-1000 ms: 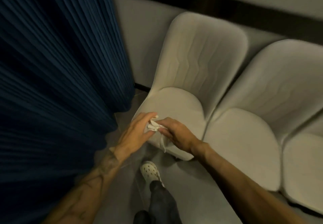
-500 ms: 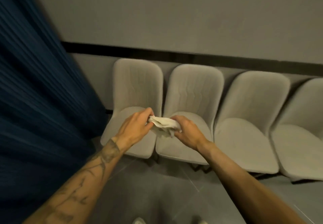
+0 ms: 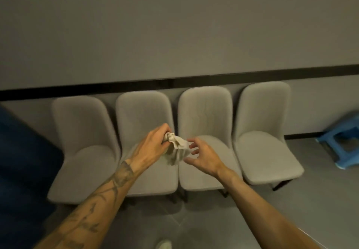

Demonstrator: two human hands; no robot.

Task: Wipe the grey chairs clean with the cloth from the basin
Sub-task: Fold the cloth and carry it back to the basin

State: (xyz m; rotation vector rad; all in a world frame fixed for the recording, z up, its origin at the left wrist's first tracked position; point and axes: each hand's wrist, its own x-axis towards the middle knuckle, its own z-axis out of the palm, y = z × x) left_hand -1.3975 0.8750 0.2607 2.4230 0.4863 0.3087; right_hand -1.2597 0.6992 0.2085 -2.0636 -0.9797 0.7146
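Right hand let go; cloth hangs from left grip.

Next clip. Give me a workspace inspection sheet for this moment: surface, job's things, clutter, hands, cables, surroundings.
Surface: grey tiled floor; no table in view.
Job's things: four grey chairs side by side against the wall; crumpled white cloth held in the air in front of the two middle ones; basin not in view.
Clutter: blue plastic stool on the floor at far right.
Hands: left hand grips the cloth; right hand open, fingers spread at the cloth's edge, contact unclear.
Cables: nothing seen.
Surroundings: black strip along the wall; dark blue curtain at left; light shoe at the bottom edge.
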